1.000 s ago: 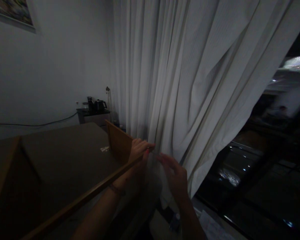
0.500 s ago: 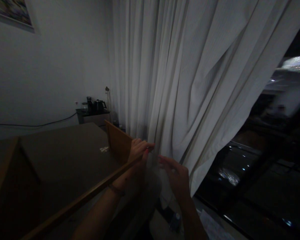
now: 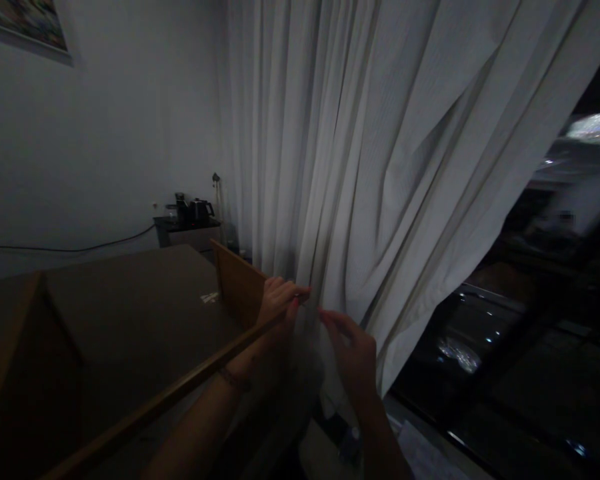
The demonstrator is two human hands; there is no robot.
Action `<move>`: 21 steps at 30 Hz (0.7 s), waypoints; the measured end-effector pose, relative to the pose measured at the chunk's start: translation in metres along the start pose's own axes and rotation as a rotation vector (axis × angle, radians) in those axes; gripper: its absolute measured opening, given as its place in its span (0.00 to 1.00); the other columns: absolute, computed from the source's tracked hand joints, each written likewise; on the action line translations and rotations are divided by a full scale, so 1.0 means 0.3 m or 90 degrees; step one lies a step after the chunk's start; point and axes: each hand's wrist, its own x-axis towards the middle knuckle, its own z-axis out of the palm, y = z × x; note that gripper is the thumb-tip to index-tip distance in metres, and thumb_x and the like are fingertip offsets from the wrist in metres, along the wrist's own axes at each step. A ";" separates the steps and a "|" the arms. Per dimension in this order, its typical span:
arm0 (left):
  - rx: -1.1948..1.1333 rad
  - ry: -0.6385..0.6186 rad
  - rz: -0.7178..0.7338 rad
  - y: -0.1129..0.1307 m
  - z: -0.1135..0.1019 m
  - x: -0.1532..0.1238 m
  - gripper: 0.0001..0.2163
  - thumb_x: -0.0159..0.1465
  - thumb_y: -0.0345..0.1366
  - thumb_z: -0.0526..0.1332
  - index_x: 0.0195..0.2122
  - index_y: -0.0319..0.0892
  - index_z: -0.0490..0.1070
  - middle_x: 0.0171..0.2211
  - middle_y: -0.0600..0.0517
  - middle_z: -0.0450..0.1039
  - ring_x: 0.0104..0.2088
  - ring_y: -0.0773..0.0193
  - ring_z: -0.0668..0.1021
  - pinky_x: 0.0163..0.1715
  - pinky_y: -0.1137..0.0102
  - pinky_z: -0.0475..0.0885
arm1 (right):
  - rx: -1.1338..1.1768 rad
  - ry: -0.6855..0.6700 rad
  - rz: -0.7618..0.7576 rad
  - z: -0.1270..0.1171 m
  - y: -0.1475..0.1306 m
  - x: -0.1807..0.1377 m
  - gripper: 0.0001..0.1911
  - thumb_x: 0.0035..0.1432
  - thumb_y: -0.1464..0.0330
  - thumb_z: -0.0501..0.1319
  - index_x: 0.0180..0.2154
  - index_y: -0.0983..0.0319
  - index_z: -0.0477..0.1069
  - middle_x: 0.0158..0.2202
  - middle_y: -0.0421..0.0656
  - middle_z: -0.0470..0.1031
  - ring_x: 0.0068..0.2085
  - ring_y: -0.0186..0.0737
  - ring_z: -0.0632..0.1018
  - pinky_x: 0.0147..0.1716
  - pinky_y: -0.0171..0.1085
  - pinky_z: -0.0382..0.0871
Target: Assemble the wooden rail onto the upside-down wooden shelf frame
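Observation:
In the dim light, my left hand point(image 3: 279, 298) is closed over the far corner of a wooden frame, its thumb and fingertips pressed together just past the edge. The frame's long wooden rail point(image 3: 190, 380) runs from there to the lower left, crossing in front of my left forearm. An upright wooden end panel point(image 3: 240, 280) stands just beyond this hand. Slightly to the right, my right hand point(image 3: 355, 347) is pinched, thumb against index finger, in front of the white curtain point(image 3: 380, 167). Whatever its fingertips hold is too small and dark to make out.
A brown flat surface point(image 3: 140, 287) lies inside the frame, with another wooden panel point(image 3: 20, 360) at left. Farther back, a dark kettle point(image 3: 199, 210) stands on a small cabinet point(image 3: 195, 235). Dark glass point(image 3: 520, 360) with reflections is at right.
My right hand's thumb and index finger have come closer together into a pinch. My left hand stays at the frame's corner, and the view has shifted very slightly.

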 end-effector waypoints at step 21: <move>0.028 -0.003 0.021 0.002 -0.007 0.005 0.21 0.69 0.42 0.42 0.38 0.44 0.74 0.28 0.50 0.76 0.32 0.58 0.71 0.39 0.60 0.62 | -0.136 -0.021 -0.185 -0.015 0.063 0.030 0.11 0.64 0.64 0.59 0.48 0.51 0.73 0.44 0.37 0.80 0.42 0.39 0.82 0.41 0.34 0.77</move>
